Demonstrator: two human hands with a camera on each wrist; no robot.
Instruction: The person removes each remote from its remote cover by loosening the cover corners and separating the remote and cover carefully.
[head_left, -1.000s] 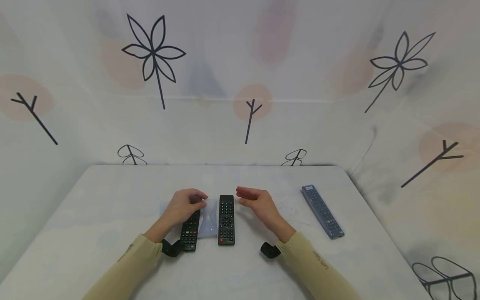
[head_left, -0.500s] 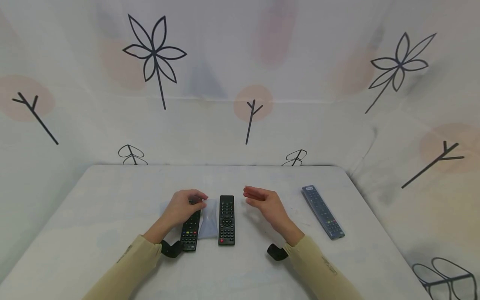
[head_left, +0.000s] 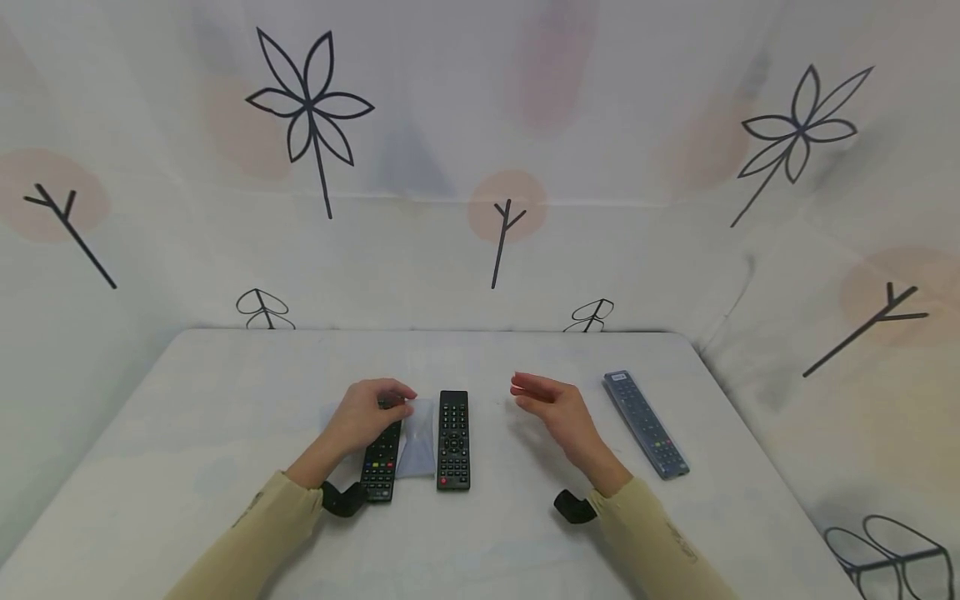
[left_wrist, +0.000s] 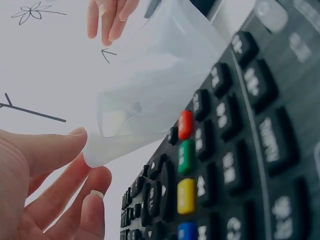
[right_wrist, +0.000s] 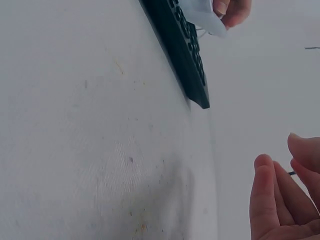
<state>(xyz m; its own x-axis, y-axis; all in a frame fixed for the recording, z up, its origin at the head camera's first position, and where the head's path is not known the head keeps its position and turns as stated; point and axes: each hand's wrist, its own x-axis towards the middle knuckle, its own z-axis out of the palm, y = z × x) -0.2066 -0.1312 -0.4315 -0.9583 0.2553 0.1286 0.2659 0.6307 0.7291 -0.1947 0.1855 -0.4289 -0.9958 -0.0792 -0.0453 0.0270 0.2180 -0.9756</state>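
A person's two forearms in tan sleeves reach over a white desk (head_left: 225, 392), each wrist wearing a dark strap. Taking the middle black remote (head_left: 453, 439) as the landmark: it lies flat near the person, long axis running straight away from them, red button at the near end. Just to its left lies a second black remote with coloured buttons (head_left: 381, 461), parallel to it. The left hand (head_left: 365, 414) rests over the far end of that second remote, its fingers (left_wrist: 60, 150) curled and pinching the edge of a clear plastic sleeve (head_left: 418, 440), which lies between the two remotes. To the landmark's right, the right hand (head_left: 557, 410) hovers above the desk, holding nothing, fingers loosely extended and pointing leftward; it is apart from the landmark. Farther right and well apart, a third remote wrapped in a bluish cover (head_left: 645, 422) lies angled slightly. Beyond the desk hangs a pale backdrop with drawn flowers (head_left: 309, 104)
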